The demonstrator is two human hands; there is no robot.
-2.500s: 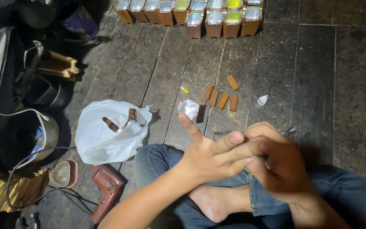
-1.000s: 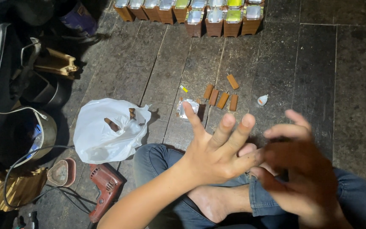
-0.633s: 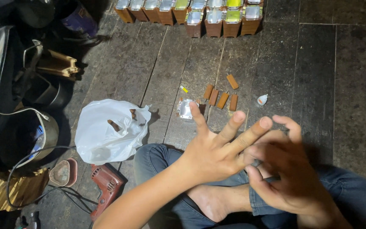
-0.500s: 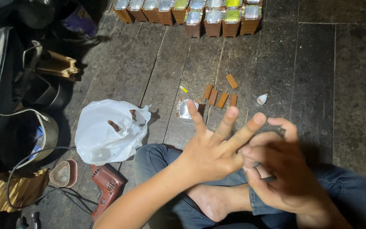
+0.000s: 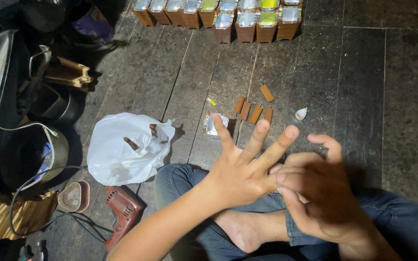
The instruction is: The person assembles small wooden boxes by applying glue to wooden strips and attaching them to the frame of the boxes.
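Observation:
I sit cross-legged in blue jeans [image 5: 189, 181] on a dark plank floor. My left hand [image 5: 240, 169] is raised over my lap, palm down, fingers spread wide and empty. My right hand [image 5: 322, 193] is blurred beside it, its curled fingers pressing against the left hand's outer fingers, index finger lifted; I see nothing held in it. On the floor just beyond the hands lie several small brown wooden blocks [image 5: 255, 114], a crumpled silvery packet [image 5: 215, 124] and a small white squeeze bottle [image 5: 300, 114].
A white plastic bag [image 5: 122, 150] with wood bits lies at left. A red power drill [image 5: 124, 210], its cable and a small dish [image 5: 73, 195] are near my left knee. A metal pot [image 5: 30, 154] and clutter fill the left edge. Small wooden boxes [image 5: 247, 19] line the far side.
My right hand pulled away from the left, then came back against its fingers and keeps moving over them. The left hand's fingers have spread wider. The things on the floor stay put.

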